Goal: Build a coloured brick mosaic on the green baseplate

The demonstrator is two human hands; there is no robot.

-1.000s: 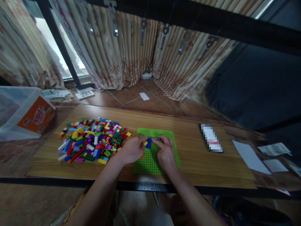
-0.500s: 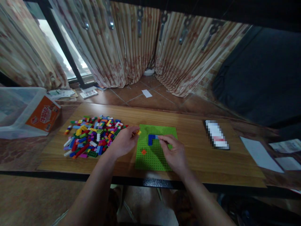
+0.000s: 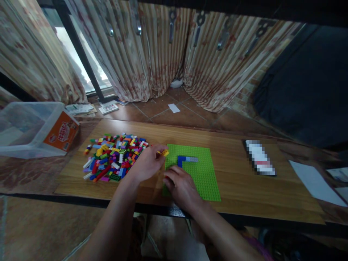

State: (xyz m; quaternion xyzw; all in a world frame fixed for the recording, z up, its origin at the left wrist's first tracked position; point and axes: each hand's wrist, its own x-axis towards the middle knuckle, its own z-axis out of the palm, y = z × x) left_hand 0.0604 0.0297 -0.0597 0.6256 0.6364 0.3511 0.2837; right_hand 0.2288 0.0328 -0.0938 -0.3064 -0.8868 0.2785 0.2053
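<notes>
A green baseplate (image 3: 209, 185) lies on the wooden table. On it, a dark blue corner of bricks (image 3: 179, 160), a light blue brick (image 3: 187, 158) and a grey brick (image 3: 194, 159) form an L shape. My left hand (image 3: 150, 162) is closed on a yellow brick (image 3: 164, 153), just beside the plate's upper left edge. Over the plate's lower left part, my right hand (image 3: 181, 186) has its fingers pinched at a bit of orange brick (image 3: 166, 176), mostly covered by the fingertips.
Left of my hands spreads a pile of loose colored bricks (image 3: 108, 159). A clear plastic bin (image 3: 32, 130) with an orange label stands at the far left. To the right lie a phone-like item (image 3: 259, 157), blurred out, and a white sheet (image 3: 317, 181).
My right hand has left the blue bricks and moved down and left to the orange brick. A grey brick now shows beside the light blue one. My left hand keeps the yellow brick.
</notes>
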